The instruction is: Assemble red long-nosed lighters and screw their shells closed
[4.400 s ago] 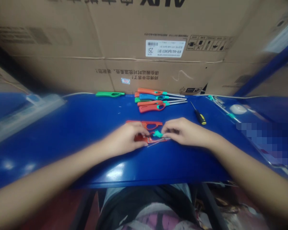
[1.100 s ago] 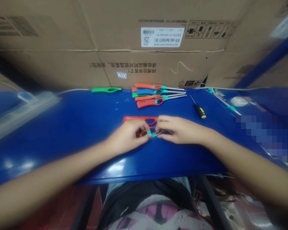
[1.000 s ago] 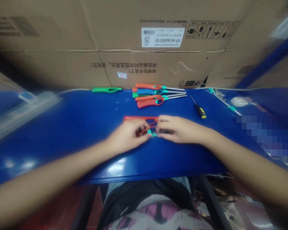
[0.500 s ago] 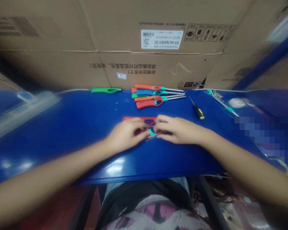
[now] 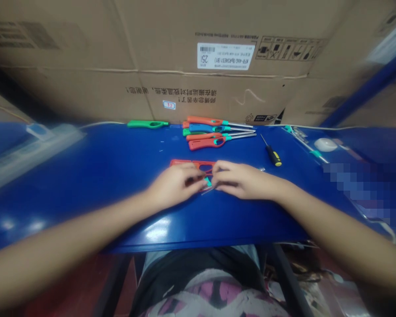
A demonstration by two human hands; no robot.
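Note:
Near the middle of the table lies a red long-nosed gas lighter casing [image 5: 181, 163], its finger loop showing between my hands. My left hand [image 5: 171, 185] lies over its handle, fingers curled, thumb and fingertips pinching beside a small teal piece [image 5: 208, 181]. From the other side my right hand [image 5: 242, 180] meets it, fingertips bent together at the same spot and covering part of the lighter. A thin metal end [image 5: 262, 169] shows just beyond the back of my right hand. What exactly sits between the fingertips is mostly hidden.
Behind my hands, several assembled lighters [image 5: 204, 143] lie stacked, with a green lighter handle [image 5: 148, 124] to their left. A black-and-yellow screwdriver [image 5: 273, 155] rests at right, near a white rounded object [image 5: 325, 144]. A cardboard box [image 5: 171, 53] walls off the back; a power strip [image 5: 53, 141] lies left.
My fingertips have shifted slightly around the teal piece, and a thin metal end now shows beyond my right hand. The whole view has moved a little; both hands stay at the lighter.

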